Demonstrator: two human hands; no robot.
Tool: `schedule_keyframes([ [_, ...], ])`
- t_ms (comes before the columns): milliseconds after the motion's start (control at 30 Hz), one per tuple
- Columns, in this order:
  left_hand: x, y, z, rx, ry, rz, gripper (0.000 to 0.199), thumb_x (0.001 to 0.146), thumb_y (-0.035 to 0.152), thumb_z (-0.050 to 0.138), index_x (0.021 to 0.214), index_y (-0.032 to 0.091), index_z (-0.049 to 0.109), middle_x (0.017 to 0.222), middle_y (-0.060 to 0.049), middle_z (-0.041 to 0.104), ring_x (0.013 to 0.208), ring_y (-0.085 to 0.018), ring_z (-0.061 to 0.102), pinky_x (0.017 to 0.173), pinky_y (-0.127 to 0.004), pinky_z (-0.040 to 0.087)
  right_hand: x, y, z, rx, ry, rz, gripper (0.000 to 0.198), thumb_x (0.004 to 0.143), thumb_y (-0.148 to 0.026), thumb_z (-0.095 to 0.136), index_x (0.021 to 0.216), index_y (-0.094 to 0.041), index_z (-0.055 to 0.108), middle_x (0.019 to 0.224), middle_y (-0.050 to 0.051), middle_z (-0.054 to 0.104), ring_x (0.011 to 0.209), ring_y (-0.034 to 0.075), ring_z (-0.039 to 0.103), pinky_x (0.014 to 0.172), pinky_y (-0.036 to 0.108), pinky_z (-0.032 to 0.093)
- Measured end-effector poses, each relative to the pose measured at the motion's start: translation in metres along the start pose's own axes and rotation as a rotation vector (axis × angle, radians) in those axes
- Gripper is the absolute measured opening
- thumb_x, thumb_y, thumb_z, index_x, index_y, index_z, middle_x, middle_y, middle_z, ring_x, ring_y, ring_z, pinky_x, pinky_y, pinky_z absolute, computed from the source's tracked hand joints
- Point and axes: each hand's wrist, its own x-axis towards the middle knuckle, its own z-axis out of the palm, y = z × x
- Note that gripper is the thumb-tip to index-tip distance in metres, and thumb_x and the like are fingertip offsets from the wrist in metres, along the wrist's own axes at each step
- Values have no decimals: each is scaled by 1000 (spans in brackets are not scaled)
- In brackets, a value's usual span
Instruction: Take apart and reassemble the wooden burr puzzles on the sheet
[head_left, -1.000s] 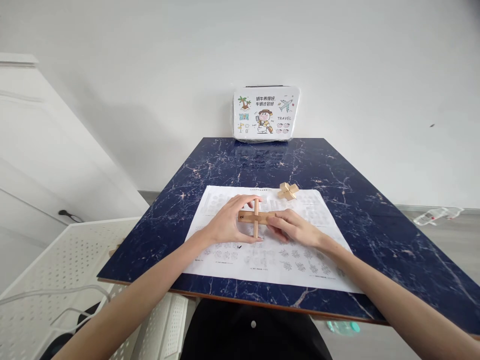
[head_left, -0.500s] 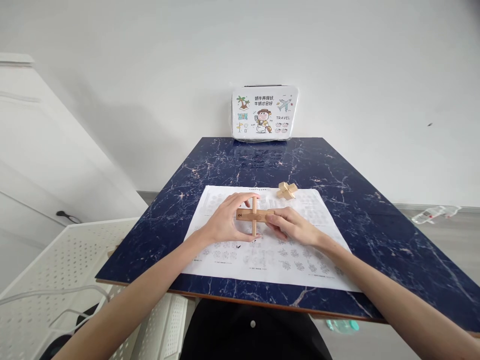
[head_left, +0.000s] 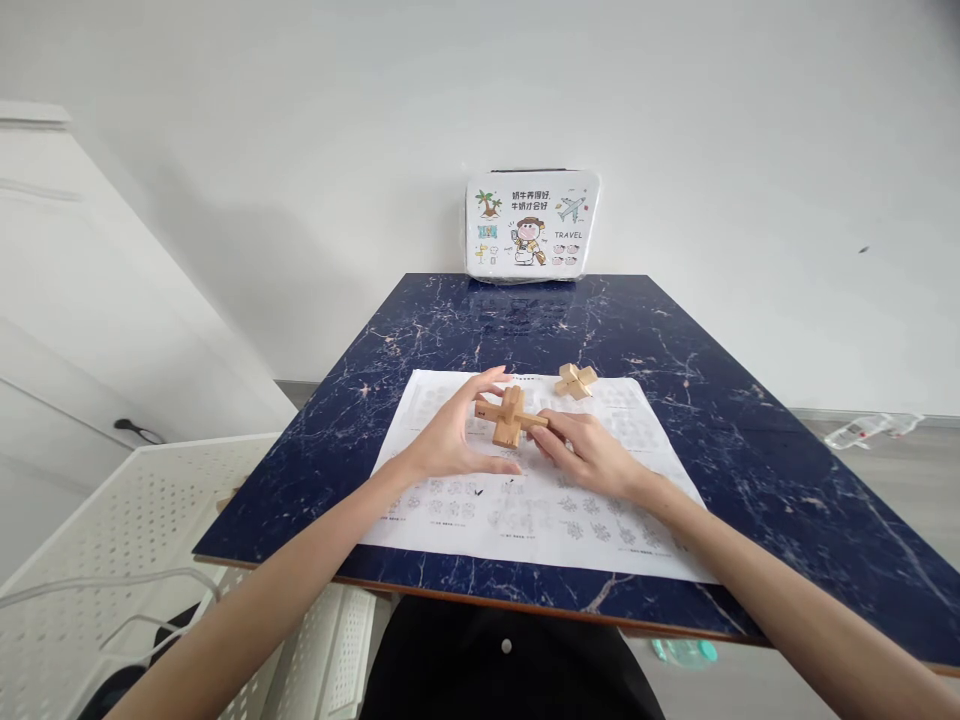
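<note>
Head view: right hand [head_left: 589, 450] partly hides end of wooden cross [head_left: 510, 420].

White case [head_left: 532, 228] lettered TRAVEL, 奶牛养得好, 牛奶才会好, sheet [head_left: 536, 535] print illegible

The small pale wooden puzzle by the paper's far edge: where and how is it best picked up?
I'd probably pinch two opposite jutting ends of the pale wooden puzzle, coming from above: its crossed blocks stick out past the middle, and it rests at the far edge of the paper, beyond the right hand.
</note>
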Motion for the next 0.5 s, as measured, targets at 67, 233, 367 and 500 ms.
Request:
schedule_keyframes([
  [67,0,-1,-2,-43,-21,-54,113,65,51,98,159,36,38,161,-13,47,148,-40,46,121,-63,39,-1,3,0,-16,-8,-27,32,111,-37,39,86,-23,52,75,1,58,61,15,52,62,34,37],
  [233,2,3,-5,-59,-34,-102,89,72,47,94,150,34,54,155,-11,55,144,-37,52,120,-60,41,-2,6,1,-82,-9,-50,31,111,-37,38,91,-22,57,78,3,62,65,18,55,63,34,39],
  [367,3,7,-5,-26,-4,-65,88,66,47,96,145,32,60,148,-11,61,135,-36,59,115,-57,47,-3,4,1,-91,17,-43,29,111,-37,39,109,-20,62,86,6,69,68,19,59,63,34,41],
  [500,3,9,-3,8,14,-22,87,63,47,98,141,30,62,142,-11,65,130,-35,62,113,-56,49,-3,2,2,-103,73,-11,26,109,-38,44,113,-20,62,78,3,67,59,16,55,59,33,40],
])
